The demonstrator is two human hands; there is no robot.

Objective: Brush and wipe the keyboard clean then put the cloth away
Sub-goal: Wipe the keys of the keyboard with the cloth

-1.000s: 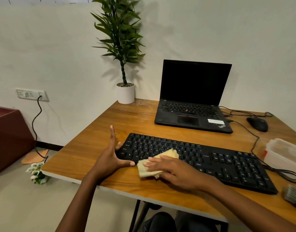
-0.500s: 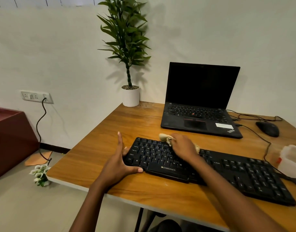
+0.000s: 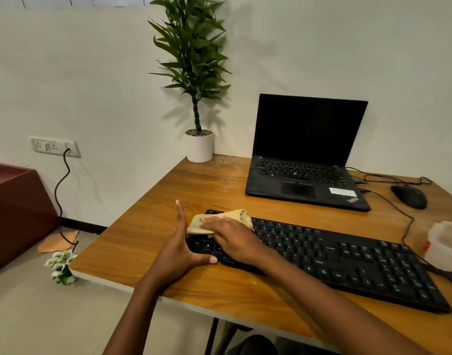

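While the wooden desk [image 3: 148,252] is standing against a pale wall and carrying everything in use, a dark red cabinet [image 3: 17,208] is sitting on the floor well off to its left, below a wall socket [image 3: 56,147] with a black cable hanging from it. An open black laptop [image 3: 304,155] with a dark screen is sitting at the far side of the desk, and a long black keyboard [image 3: 347,262] is lying nearer the person, running at a slant from the left middle of the desk toward the near right edge. A tall green plant [image 3: 194,73] in a white pot [image 3: 199,147] is standing at the far left corner, just left of the laptop. A translucent plastic container [image 3: 447,244] is sitting at the right edge of the view, just beyond the keyboard's right end, and a black mouse [image 3: 409,197] is lying to the right of the laptop with its cable trailing down toward the keyboard. The left hand [image 3: 176,254] is bracing the keyboard's left end, its fingers pointing straight away from the person along that end and its thumb lying along the front edge. The right hand [image 3: 232,239] is lying on the keys at the left end with its fingers stretched out, pressing down a folded yellowish cloth [image 3: 239,216], which is sticking out beyond the fingertips and behind the knuckles. A small potted flower [image 3: 61,267] is lying on the floor beside the desk's near left corner.
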